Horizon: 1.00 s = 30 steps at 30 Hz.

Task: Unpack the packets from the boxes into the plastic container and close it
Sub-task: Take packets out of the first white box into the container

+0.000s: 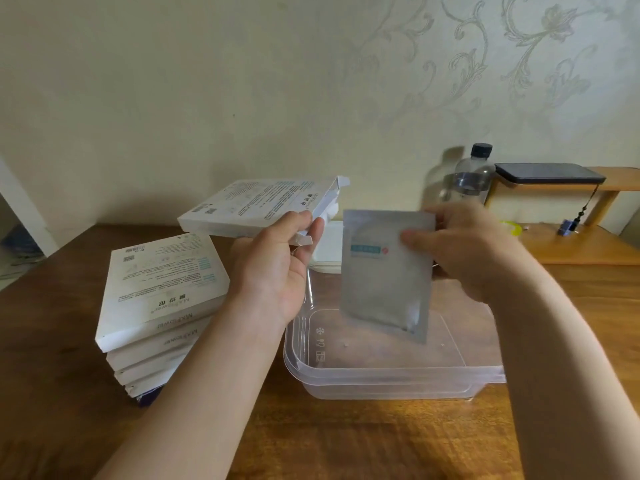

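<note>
In the head view, an opened box (249,209) is gripped by the left hand (277,268), thumb on its top face and fingers curled beneath. It is held level above the table (346,438), with its end flaps standing open toward the right. A silver packet (384,282) is pinched at its upper right edge by the right hand (464,247), the thumb pressed on the front face. The packet hangs upright over the container (391,382), and its lower corner is seen against the clear floor. Whether it touches that floor cannot be told. No other packet is seen lying inside, so the unpacking is judged to be at its start.

A stack (159,306) of closed boxes is left beside the container, on the left. A white slab (327,251) just behind the container may be its lid, though it is mostly hidden by the hands. A bottle (471,178) stands well back by the wall.

For the step in hand, the packet should be tilted flat and lowered before it is released, so that later packets can be layered evenly and the lid can seat. The box should be checked for further packets before it is put aside, apart from the stack.
</note>
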Each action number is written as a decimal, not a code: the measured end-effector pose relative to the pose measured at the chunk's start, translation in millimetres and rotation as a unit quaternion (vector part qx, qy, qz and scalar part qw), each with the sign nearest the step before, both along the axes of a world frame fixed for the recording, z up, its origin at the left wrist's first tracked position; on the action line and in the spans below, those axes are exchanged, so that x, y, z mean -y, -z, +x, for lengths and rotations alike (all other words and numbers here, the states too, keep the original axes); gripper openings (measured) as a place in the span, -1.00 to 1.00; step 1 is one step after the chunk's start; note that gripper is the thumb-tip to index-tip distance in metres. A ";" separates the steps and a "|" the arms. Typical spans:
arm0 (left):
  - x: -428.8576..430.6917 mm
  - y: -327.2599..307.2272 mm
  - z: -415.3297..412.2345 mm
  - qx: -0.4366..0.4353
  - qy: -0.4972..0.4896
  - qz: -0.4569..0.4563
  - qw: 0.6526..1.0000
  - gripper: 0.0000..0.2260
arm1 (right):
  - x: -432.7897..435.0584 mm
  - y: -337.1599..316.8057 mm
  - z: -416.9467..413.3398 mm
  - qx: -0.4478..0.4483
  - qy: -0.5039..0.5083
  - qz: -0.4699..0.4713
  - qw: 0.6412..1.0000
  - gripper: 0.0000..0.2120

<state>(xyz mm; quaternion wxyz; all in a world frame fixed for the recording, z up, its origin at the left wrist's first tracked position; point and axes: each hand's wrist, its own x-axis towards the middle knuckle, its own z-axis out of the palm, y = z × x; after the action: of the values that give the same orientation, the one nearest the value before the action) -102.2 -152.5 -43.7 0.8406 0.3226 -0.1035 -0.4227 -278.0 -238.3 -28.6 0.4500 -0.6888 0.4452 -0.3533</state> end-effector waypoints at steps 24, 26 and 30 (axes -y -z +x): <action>6.3 20.8 -11.4 0.077 0.017 0.034 0.996 -0.69 | -20.3 23.5 35.1 -0.452 -0.101 -0.070 0.883 -0.51; 6.1 21.7 -11.1 0.086 0.020 0.037 0.995 -0.69 | -20.6 21.4 34.7 -0.469 -0.107 -0.080 0.873 -0.42; 6.2 24.9 -10.6 0.094 0.026 0.040 0.994 -0.70 | -23.5 25.1 38.1 -0.479 -0.158 -0.126 0.854 -0.38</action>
<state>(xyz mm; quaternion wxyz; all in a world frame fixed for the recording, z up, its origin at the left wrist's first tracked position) -112.8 -158.8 -68.6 0.8021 0.3916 -0.1736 -0.4162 -240.0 -214.7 -53.8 0.1407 -0.8846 0.4425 0.0430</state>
